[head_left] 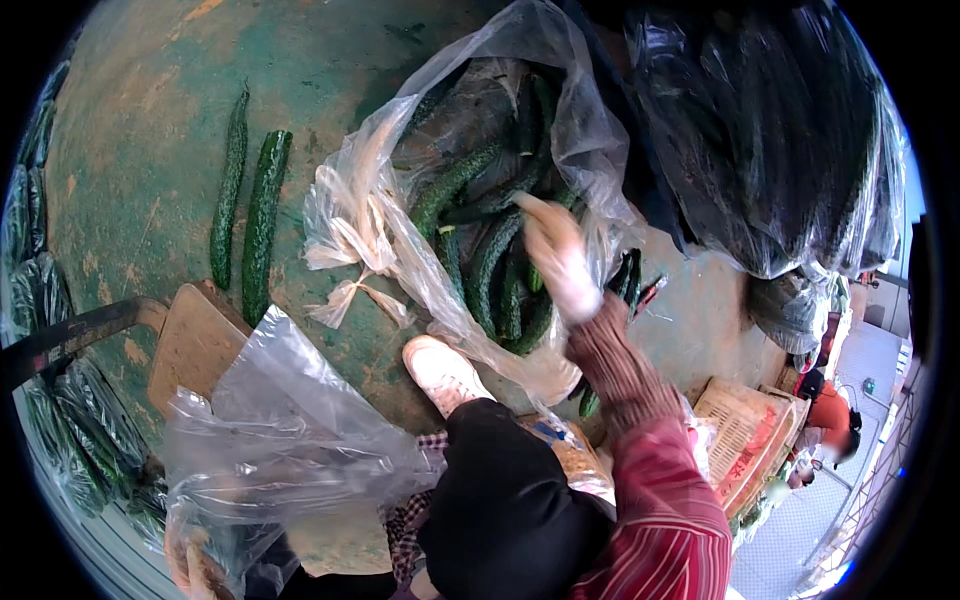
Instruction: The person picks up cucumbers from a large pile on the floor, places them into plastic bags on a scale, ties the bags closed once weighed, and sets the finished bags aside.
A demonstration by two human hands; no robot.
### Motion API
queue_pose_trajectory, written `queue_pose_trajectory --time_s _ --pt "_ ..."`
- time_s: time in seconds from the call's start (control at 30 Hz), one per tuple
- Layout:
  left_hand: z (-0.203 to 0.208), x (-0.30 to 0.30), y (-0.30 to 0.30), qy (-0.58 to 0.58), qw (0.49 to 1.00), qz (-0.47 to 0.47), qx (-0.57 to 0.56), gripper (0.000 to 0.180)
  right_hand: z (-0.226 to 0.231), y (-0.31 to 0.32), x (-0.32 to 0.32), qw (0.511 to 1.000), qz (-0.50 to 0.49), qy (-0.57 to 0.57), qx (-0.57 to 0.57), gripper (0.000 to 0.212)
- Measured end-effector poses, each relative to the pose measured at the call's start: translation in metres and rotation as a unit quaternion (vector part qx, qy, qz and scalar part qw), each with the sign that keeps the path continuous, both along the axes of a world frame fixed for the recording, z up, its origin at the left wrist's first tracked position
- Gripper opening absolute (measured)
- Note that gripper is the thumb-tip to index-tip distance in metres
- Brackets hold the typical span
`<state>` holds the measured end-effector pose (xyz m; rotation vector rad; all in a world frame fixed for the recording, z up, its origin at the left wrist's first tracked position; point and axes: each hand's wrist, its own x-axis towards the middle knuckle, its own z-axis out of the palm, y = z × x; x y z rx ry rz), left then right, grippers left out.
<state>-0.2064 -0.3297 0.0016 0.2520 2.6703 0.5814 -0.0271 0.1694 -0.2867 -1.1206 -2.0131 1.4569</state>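
Fingers point(535, 207) of the right hand point(560, 250), blurred, point into the mouth of a large clear plastic bag point(345, 180), above the cucumbers point(455, 185) lying inside it. I cannot tell how far they are parted or whether they have hold of a fruit. The left hand point(190, 562), at the lower left rim of my view, is partly veiled by a smaller clear bag point(300, 410); its fingers lie against the film, but I cannot make out how tightly they close.

The cucumbers are long, dark green and warty, some straight and some curved, heaped at differing angles. Around them the large bag forms a crumpled, translucent collar, with gathered, knotted ends point(345, 245) of yellowish tint. The smaller bag is glossy, flat and sharply creased.

The right wrist bears a ribbed brown knit cuff point(620, 370), continuing into a red striped sleeve point(660, 500). Just below the large bag I see a white shoe point(440, 370).

Farther out, a slender, rough cucumber point(231, 190) and a thicker one point(266, 230) lie side by side on a scuffed green surface point(150, 200), near a flat brown panel point(200, 345). Shiny dark plastic sacks point(770, 130) bulge at upper right; a slatted cream crate point(735, 430) stands at lower right.
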Motion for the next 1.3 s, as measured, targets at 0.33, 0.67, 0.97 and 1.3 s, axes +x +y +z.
queue_pose_trajectory --time_s 0.33,0.67,0.97,1.3 --pt "0.001 -0.016 0.011 -0.005 1.0 0.022 0.005 0.041 -0.052 0.032 -0.258 0.942 -0.233 -0.08 -0.23 0.084" --pt "0.004 0.007 -0.057 0.027 0.997 0.065 0.023 0.032 0.062 -0.041 -0.049 0.703 0.081 0.289 -0.644 0.077" --pt "0.005 0.015 -0.01 -0.001 0.973 0.161 0.168 0.029 0.093 -0.056 -0.034 0.581 0.066 0.401 -0.705 0.065" --pt "0.013 0.014 0.005 -0.028 0.976 0.183 0.115 0.039 0.109 -0.078 -0.05 0.816 0.151 0.261 -0.493 0.063"
